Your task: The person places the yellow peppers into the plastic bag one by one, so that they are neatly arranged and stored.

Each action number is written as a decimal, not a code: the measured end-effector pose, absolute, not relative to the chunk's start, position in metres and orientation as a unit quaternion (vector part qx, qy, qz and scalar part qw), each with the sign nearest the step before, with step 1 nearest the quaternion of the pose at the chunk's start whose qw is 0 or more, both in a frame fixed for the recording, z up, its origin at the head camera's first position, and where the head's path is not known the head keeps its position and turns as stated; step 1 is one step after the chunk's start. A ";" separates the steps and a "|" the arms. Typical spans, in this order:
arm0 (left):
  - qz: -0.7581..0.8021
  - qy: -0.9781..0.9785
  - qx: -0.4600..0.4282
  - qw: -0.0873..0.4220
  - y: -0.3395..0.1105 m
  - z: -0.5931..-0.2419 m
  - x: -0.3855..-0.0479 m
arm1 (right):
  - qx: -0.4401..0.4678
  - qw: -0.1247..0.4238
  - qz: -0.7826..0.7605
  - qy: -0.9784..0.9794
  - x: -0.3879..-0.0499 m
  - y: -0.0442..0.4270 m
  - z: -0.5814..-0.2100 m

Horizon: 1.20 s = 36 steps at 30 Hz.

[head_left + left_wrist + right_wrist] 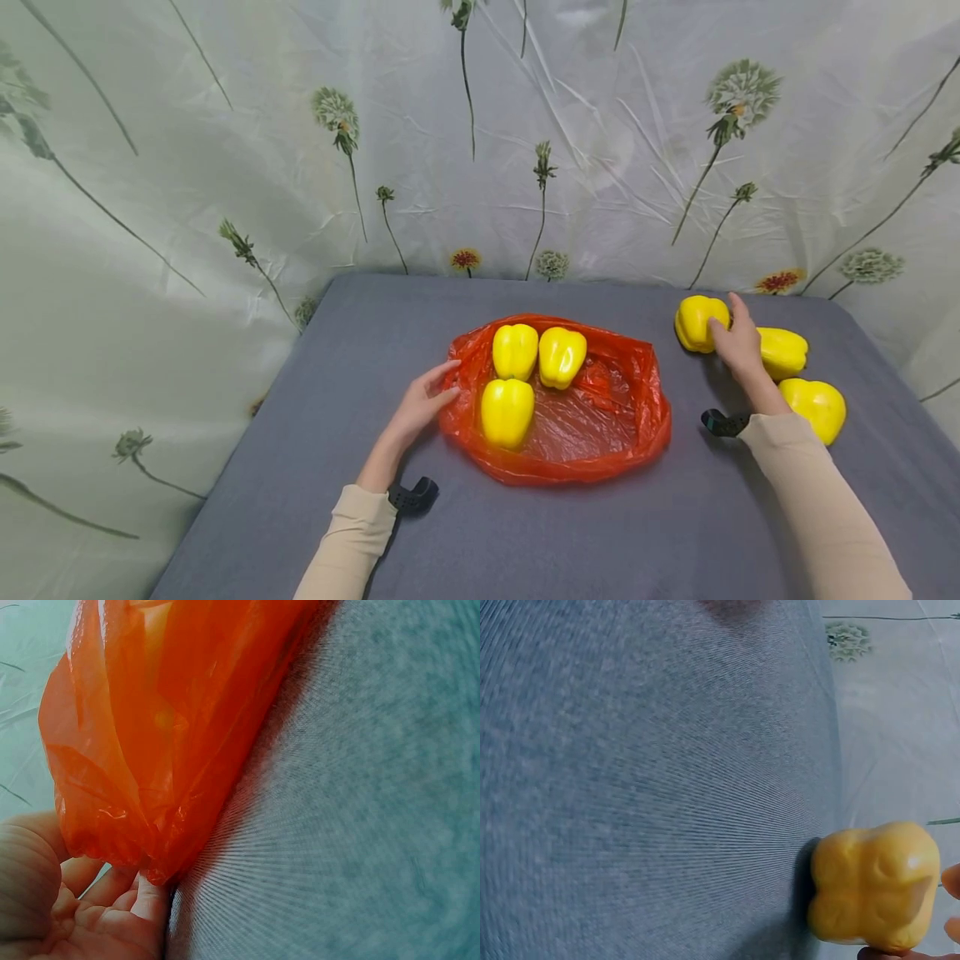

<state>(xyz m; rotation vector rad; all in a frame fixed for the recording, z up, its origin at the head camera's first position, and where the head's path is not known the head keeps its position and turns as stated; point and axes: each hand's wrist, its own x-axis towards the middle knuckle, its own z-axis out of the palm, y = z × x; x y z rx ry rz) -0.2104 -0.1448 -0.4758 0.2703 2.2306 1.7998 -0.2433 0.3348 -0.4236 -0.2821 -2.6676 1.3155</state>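
A red plastic bag (652, 400) lies wide-mouthed on the table with three yellow bell peppers inside, one of them a front pepper (507, 414). At the bag's left rim, my left hand (420, 404) touches the plastic with thumb and index finger spread; in the left wrist view the bag (165, 750) partly hides the fingertips. My right hand (738, 342) is at a yellow bell pepper (697, 323) at the back right. The right wrist view shows this pepper (874, 889) with a fingertip against its lower edge, other fingertips slightly apart from it.
Two more yellow bell peppers lie by the right forearm, a middle pepper (783, 352) and a nearer pepper (817, 408). The grey table (570, 542) meets a dandelion-print curtain (600, 167) at the back. Each wrist wears a black band, such as the left one (414, 497).
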 end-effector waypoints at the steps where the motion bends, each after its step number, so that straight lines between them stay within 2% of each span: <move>1: 0.622 0.767 0.091 0.132 -0.145 -0.476 -0.210 | -0.093 0.074 0.437 -0.891 -0.244 0.335 -0.424; 10: 0.620 0.768 0.096 0.129 -0.145 -0.476 -0.210 | -0.066 0.046 0.427 -0.901 -0.245 0.334 -0.427; 19: 0.620 0.769 0.097 0.118 -0.145 -0.476 -0.210 | -0.009 0.065 0.411 -0.909 -0.247 0.335 -0.430; 30: 0.618 0.771 0.101 0.116 -0.144 -0.476 -0.211 | -0.037 0.057 0.423 -0.904 -0.237 0.331 -0.435; 36: 0.615 0.775 0.092 0.117 -0.145 -0.477 -0.211 | -0.061 0.079 0.433 -0.896 -0.227 0.328 -0.436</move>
